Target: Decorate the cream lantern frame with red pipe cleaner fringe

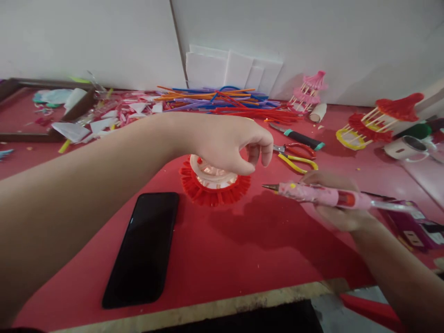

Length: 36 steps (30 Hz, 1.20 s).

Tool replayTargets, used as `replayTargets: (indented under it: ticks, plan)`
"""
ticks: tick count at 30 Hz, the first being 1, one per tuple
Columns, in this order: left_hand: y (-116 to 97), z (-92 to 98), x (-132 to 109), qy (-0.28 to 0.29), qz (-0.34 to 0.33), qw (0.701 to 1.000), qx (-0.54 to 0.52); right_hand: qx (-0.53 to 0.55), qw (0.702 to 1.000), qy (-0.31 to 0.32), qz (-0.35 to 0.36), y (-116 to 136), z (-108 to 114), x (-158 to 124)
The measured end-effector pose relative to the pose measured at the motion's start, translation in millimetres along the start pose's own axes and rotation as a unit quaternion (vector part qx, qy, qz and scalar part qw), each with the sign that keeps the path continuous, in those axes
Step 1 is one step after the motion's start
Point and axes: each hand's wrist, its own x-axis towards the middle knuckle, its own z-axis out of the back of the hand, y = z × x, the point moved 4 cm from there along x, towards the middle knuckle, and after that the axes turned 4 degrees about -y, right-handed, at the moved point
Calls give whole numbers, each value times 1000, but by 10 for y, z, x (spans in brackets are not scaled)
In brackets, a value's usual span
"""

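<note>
Head view: a smooth red worktop (222, 249) meets a plain pale wall (294, 32). From the left come a brown-rimmed tray (31, 138) and a flat, glossy black phone (142, 249); next, a round piece with a pleated red skirt (215, 196) sits on the worktop beneath the left hand (231, 143), fingers loosely curled, thumb apart. Red-and-yellow-handled pliers (301, 163) lie beyond; the right hand (342, 217) clasps a pink, metal-tipped tool (312, 193), near a tiered red-and-yellow model (369, 127) with thin pale sticks.

phone (141, 252) left of craft piece (215, 195)
</note>
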Motion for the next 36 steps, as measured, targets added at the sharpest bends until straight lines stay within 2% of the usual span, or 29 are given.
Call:
replayTargets:
  ticks: [5,12,17,36]
  plan:
    - [-32,14,14,8,7,1000,8,-103,992,-5,73,330,-131,-15]
    - [-32,25,10,0,4,1000,17,-186,972,-31,137,492,-283,40]
    - [-28,26,26,3,-7,1000,22,-211,967,-39,138,505,-349,42]
    - [-43,33,38,20,26,999,-1,-235,966,-36,104,491,-378,36]
